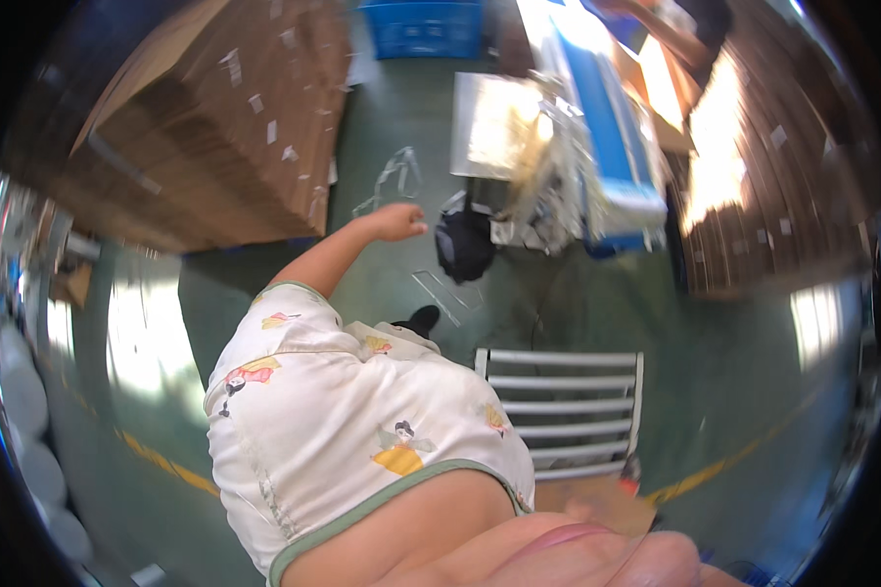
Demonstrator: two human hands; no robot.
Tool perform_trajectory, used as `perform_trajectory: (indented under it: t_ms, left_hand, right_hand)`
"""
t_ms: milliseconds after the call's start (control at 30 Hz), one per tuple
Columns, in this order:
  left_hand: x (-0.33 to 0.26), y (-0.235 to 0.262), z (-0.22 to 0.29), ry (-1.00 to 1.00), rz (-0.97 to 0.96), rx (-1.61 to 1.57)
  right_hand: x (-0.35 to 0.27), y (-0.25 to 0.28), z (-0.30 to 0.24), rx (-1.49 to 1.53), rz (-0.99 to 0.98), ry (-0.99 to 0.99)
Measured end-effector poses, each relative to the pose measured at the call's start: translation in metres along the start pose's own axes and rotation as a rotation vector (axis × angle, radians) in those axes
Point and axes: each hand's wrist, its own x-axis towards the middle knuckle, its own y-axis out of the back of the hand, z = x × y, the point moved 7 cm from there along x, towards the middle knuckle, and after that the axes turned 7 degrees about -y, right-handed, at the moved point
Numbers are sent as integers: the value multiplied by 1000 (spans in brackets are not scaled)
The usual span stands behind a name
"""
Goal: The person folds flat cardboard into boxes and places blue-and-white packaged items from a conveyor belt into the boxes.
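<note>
My left hand (398,223) reaches forward over the green floor with its fingers curled in, and nothing shows in it. Nearest to it on the right is a black bag (465,243), apart from the hand, beside the end of the worktable. A loose loop of pale strap (401,174) lies on the floor beyond the hand. My right hand is out of sight. A dark shoe (422,319) shows below my left arm.
Stacked brown cardboard (215,127) stands at left, with more cardboard (754,186) at right. A blue-topped worktable (607,117) carries clear plastic film (548,186). Another person's arm (671,39) is behind it. A white slatted rack (568,406) stands close at right; a blue crate (423,27) is far ahead.
</note>
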Motion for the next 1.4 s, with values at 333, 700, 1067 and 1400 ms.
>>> perform_trajectory:
  t_ms: [333,700,1067,1400]
  left_hand:
    - [-166,327,-88,49,1393,460]
    - [-229,486,-206,398,1226,924]
    - [-237,457,-215,456,1892,327]
    - [-248,448,-172,925,2317,625]
  right_hand:
    - [-201,23,-481,721,-689,1058]
    - [-419,291,-827,672,-220,2056]
    - [-700,628,-1014,1247,261,2662]
    - [-758,633,-1028,404,-279,2755]
